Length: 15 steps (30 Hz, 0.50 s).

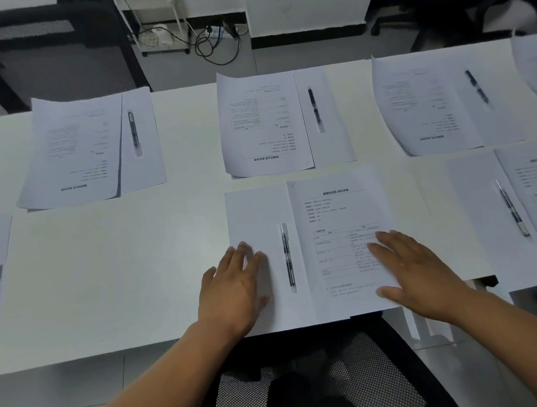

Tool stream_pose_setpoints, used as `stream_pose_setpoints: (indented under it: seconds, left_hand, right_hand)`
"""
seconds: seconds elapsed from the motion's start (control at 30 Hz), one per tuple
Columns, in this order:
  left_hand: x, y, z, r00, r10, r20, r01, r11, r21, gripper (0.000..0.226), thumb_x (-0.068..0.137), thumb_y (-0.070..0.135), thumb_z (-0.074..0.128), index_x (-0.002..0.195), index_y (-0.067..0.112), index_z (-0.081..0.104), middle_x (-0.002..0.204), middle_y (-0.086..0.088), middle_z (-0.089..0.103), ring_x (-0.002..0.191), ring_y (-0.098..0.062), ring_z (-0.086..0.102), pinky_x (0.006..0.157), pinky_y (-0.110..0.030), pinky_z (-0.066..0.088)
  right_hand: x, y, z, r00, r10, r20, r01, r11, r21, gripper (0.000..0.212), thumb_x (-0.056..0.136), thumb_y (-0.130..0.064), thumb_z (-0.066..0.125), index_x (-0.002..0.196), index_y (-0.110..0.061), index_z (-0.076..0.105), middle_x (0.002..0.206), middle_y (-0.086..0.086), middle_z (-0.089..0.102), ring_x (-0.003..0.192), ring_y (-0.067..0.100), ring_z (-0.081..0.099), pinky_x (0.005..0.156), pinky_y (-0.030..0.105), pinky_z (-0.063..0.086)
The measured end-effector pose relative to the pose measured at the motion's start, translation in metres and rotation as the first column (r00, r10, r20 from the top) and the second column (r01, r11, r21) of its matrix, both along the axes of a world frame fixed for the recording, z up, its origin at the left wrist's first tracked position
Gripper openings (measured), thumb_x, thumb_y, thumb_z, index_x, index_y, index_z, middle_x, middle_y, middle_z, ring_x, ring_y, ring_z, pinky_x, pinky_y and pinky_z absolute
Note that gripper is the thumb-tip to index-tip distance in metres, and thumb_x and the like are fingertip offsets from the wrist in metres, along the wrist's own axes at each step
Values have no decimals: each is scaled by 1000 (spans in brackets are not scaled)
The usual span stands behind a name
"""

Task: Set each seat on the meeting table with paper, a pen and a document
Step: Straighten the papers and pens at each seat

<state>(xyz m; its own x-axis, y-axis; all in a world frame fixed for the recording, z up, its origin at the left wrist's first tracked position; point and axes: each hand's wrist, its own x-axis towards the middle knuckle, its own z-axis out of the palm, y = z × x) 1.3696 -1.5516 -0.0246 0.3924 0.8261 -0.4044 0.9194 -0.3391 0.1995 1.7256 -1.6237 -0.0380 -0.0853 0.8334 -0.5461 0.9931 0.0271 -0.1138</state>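
Nearest the camera, a black mesh chair back (320,389), tucked under the near edge of a white meeting table (106,274). Above it, two bare forearms reaching forward over the table edge.

Between the hands, a pen (288,257) lying on a blank sheet of paper (254,211), long axis running straight away from the body, roughly parallel to both forearms. Just left of the pen, the left hand (236,285), fingers straight and slightly spread, resting flat on the blank sheet, pinching nothing. Just right of the pen, a printed document (336,215) overlapping the blank sheet's right side, with the right hand (411,273) flat on its lower right part, fingers spread, thumb at the near edge, holding nothing. Pen a little nearer the left hand than the right, touching neither.

Probably a final squaring of this seat's set; any nudge likely a sideways slide of the sheets under flat palms.

Farther from the hands, across the table, three more sets of document, paper and pen, text facing away. Off to the right, another set with a pen (512,207). Off to the left, only sheet edges visible, contents unclear.
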Motion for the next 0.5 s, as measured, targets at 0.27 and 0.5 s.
stream_pose_setpoints:
  seconds: [0.27,0.5]
  left_hand:
    - [-3,-2,40,998,62,-10,-61,997,50,90,101,59,64,172,32,15,183,-3,2,169,-26,6,131,-50,23]
    - [4,-29,87,992,118,-33,-113,984,134,91,100,62,63,172,33,14,183,-3,3,169,-26,7,131,-51,24]
  right_hand:
    - [-30,5,39,997,23,-71,-18,997,72,89,104,-60,51,170,-27,1,178,-6,-8,165,18,-6,133,35,2]
    - [-49,-4,81,989,85,-118,-67,987,148,88,104,-62,49,170,-29,1,178,-6,-10,165,17,-8,127,30,-5]
